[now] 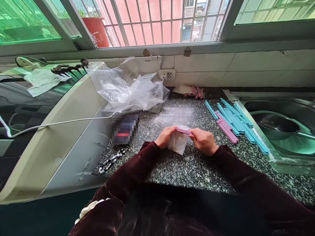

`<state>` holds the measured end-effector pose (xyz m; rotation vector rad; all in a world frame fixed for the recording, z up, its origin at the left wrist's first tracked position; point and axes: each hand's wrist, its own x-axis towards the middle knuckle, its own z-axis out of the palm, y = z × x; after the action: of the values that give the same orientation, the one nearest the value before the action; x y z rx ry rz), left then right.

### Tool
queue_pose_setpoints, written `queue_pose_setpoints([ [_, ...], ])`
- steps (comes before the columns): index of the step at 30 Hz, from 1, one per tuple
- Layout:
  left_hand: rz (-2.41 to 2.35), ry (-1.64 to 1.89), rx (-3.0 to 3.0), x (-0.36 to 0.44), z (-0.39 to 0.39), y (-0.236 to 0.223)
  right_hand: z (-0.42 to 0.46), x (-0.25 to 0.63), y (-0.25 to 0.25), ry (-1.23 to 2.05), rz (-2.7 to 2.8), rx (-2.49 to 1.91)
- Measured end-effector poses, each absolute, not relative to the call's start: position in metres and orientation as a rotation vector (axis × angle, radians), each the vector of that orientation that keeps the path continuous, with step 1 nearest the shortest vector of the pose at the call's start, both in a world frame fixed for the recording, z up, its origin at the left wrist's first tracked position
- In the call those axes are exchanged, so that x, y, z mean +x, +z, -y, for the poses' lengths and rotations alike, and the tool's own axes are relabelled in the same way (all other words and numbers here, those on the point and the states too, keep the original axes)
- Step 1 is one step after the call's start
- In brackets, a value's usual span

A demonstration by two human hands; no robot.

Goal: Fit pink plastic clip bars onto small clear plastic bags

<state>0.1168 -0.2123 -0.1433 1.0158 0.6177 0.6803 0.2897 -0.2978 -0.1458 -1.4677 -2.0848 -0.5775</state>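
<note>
Between my two hands a pink bag sealing clip [183, 130] lies across the top of a small clear plastic bag [177, 144]. The bag hangs below the clip, just over or against the speckled counter. My left hand [165, 137] is closed on the clip's left end and the bag's upper edge. Around the clip's right end the fingers of my right hand [203, 140] are curled. Blue clips [233, 118] and a few pink clips [226, 128] lie loosely together on the counter, right of my right hand.
A sink [290, 98] with a pan [273, 123] is at the right. Crumpled clear plastic bags [137, 93] sit at the back left, near a blurred phone [125, 128] and a bead string [112, 161]. More pink clips [197, 91] lie by the wall. A white appliance [73, 131] borders the left.
</note>
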Motion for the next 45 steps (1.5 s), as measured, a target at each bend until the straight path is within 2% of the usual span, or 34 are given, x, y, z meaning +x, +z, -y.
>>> queue_pose_setpoints([
  [17, -0.642, 0.702, 0.933, 0.121, 0.213, -0.143, 0.294, 0.291, -0.147, -0.564, 2.040, -1.366],
  [25, -0.679, 0.704, 1.008, 0.121, 0.211, -0.143, 0.292, 0.291, -0.147, -0.399, 1.989, -1.309],
  [45, -0.784, 0.916, 0.901, 0.117, 0.200, -0.141, 0.295, 0.309, -0.131, -0.258, 1.744, -1.263],
])
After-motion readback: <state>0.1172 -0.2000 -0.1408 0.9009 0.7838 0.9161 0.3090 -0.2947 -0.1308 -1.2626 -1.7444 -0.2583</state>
